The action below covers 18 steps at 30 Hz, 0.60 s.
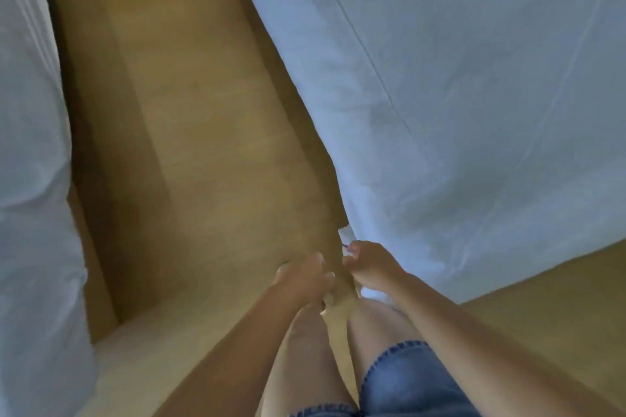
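A white sheet (pixel 457 95) covers the bed on the right, and its near corner hangs down by my knees. My right hand (pixel 371 267) grips this corner, with white fabric showing above and below the fingers. My left hand (pixel 301 278) is close beside it on the left. Its fingers are curled, and I see no fabric in them. The frame is blurred, so finer detail of the grip is lost.
A second bed with white bedding (pixel 34 179) lines the left edge. A strip of wooden floor (pixel 189 112) runs between the two beds. My bare legs in denim shorts (pixel 399 379) are at the bottom of the frame.
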### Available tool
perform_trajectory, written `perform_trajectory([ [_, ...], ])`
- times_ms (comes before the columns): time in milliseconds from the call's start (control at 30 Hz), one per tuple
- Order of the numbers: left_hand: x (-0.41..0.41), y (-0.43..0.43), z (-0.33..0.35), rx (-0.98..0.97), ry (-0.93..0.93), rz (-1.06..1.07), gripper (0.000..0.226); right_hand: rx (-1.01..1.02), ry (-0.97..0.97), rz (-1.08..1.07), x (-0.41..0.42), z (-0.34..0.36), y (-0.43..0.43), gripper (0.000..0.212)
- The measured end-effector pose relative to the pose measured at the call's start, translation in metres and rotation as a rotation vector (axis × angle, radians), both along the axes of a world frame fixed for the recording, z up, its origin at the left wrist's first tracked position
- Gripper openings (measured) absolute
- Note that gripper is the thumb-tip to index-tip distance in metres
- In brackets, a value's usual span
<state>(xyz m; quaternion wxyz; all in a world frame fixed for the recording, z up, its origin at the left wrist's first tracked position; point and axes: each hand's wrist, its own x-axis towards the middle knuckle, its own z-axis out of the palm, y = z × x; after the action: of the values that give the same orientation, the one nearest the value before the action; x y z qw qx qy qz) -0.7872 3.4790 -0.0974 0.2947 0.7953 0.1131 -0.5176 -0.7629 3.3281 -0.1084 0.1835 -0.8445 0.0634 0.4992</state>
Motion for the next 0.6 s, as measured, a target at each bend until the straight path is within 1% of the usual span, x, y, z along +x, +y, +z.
perform_trajectory([
  [67,0.023,0.017,0.011,-0.005,-0.004,-0.03,0.023,0.043,0.01,-0.055,0.004,0.005,0.013,0.022],
  [133,0.05,0.032,0.021,-0.008,-0.044,-0.074,0.019,0.049,-0.025,-0.055,0.017,0.011,0.024,0.019],
  [233,0.098,0.052,0.03,0.033,-0.109,-0.151,0.017,0.038,-0.114,-0.073,0.051,0.016,0.039,0.025],
  [300,0.131,0.065,0.032,0.04,-0.121,-0.164,0.015,0.045,-0.124,-0.08,0.079,0.018,0.047,0.026],
  [333,0.148,0.072,0.031,0.036,-0.126,-0.159,0.009,0.047,-0.125,-0.073,0.094,0.018,0.051,0.028],
  [367,0.164,0.078,0.031,0.031,-0.126,-0.15,0.008,0.047,-0.128,-0.057,0.108,0.018,0.055,0.029],
  [433,0.197,0.091,0.026,0.031,-0.115,-0.116,0.022,0.046,-0.105,-0.03,0.141,0.015,0.064,0.026],
  [500,0.232,0.108,0.021,0.025,-0.076,-0.062,0.03,0.09,-0.022,-0.008,0.182,0.011,0.077,0.018],
  [567,0.267,0.13,0.021,0.024,-0.014,0.005,0.024,0.153,0.018,-0.013,0.237,0.014,0.093,0.023],
  [600,0.282,0.142,0.023,0.034,0.027,0.021,0.02,0.177,0.012,0.0,0.266,0.018,0.102,0.022],
])
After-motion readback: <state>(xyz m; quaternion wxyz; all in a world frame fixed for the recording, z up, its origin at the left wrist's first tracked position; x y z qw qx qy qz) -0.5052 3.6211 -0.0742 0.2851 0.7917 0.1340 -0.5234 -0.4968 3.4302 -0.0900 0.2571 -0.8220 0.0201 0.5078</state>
